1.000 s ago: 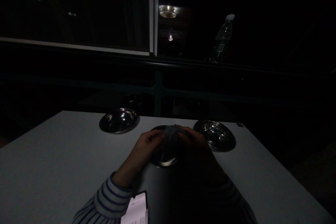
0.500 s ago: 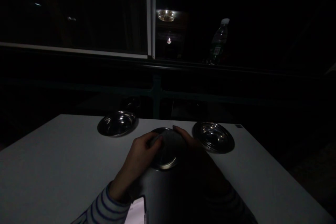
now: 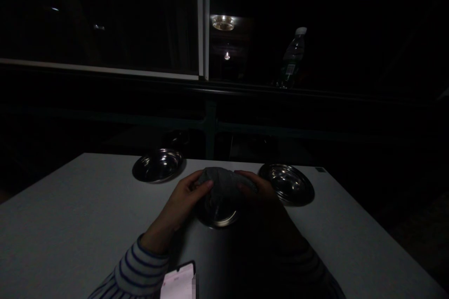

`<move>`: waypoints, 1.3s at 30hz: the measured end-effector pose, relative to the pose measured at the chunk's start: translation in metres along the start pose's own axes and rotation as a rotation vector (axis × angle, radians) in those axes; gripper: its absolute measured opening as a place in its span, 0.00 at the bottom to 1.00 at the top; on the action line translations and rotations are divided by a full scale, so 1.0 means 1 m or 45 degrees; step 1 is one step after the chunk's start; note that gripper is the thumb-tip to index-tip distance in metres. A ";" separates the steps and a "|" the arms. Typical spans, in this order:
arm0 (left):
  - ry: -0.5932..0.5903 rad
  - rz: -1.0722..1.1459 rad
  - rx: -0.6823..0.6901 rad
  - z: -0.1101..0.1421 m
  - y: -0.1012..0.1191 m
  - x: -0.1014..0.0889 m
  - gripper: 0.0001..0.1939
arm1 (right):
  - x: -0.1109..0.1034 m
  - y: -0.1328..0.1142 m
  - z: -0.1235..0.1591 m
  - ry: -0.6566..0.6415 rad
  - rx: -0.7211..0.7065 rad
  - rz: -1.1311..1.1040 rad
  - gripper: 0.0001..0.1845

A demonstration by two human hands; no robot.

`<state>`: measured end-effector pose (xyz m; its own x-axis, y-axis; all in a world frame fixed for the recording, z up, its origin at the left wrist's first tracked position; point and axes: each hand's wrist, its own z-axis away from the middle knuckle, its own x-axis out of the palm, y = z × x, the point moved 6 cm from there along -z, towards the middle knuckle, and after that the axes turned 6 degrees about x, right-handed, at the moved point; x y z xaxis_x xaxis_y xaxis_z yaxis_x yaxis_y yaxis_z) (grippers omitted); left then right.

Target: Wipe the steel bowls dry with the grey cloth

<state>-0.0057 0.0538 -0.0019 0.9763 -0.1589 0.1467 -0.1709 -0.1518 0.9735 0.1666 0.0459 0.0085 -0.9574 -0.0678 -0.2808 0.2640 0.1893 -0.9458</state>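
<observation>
Between my two hands is a dark grey cloth (image 3: 224, 183), bunched up over a shiny metal bowl (image 3: 221, 221) in the middle of the table. My left hand (image 3: 185, 196) pinches the cloth's left side between thumb and fingers. At its right side, my right hand (image 3: 257, 191) grips it too, though deep shadow hides much of that hand. The cloth covers the far part of the bowl, and only the near rim catches light. Whether the cloth touches the bowl I cannot tell.
One metal bowl (image 3: 158, 166) stands at the table's far left, another (image 3: 287, 184) at the far right. A lit phone (image 3: 178, 282) lies by my left sleeve on the white table (image 3: 87, 224). Beyond, a plastic bottle (image 3: 293, 58) stands by the window frame (image 3: 204, 23).
The cloth, dim and low between my hands before, now shows as a larger folded bundle. My left hand has shifted slightly, still holding its side.
</observation>
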 end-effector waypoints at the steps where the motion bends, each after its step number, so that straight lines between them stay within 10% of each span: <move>1: 0.035 -0.019 -0.011 0.000 -0.001 -0.001 0.16 | 0.000 0.001 0.000 0.005 0.001 0.046 0.19; 10: 0.373 -0.123 -0.064 0.003 -0.002 -0.005 0.16 | 0.038 -0.001 0.006 0.048 -0.614 0.595 0.30; 19: 0.365 -0.171 0.008 0.002 0.005 -0.013 0.17 | 0.018 0.002 0.002 0.054 0.098 0.047 0.16; 31: 0.075 0.238 -0.242 0.006 -0.004 0.004 0.21 | 0.008 0.019 -0.007 0.056 0.271 -0.399 0.20; 39: 0.275 0.113 -0.226 0.003 -0.013 -0.007 0.19 | -0.009 0.000 0.005 0.255 -0.084 0.284 0.21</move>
<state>-0.0110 0.0537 -0.0161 0.9674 0.0501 0.2481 -0.2498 0.0295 0.9679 0.1758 0.0419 0.0104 -0.8825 0.1761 -0.4362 0.4683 0.2414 -0.8500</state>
